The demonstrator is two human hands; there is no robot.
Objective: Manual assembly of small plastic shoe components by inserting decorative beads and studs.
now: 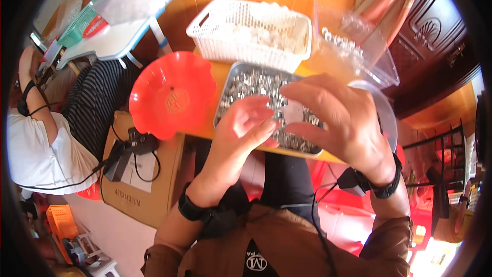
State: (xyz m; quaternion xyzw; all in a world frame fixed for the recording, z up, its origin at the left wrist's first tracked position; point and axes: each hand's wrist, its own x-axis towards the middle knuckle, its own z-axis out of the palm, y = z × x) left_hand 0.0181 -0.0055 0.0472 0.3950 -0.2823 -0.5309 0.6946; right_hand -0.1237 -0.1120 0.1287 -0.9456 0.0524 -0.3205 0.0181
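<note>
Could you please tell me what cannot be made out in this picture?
All in the head view:
Whether the left hand or right hand grips anything: blurred and hidden by the hands themselves.
Exact shapes of the silvery pieces: too small, partly covered by the hands.
Contents of the clear tub: largely behind the right hand.
Pale contents of the white basket: washed out by glare.
The other person: cut off by the dark left rim.

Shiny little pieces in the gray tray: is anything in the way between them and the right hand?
Nothing clearly blocks the way: the right hand is over the gray tray, with shiny little pieces showing beneath. The left hand is beside it. A pale patch shows between them, too blurred to name.
</note>
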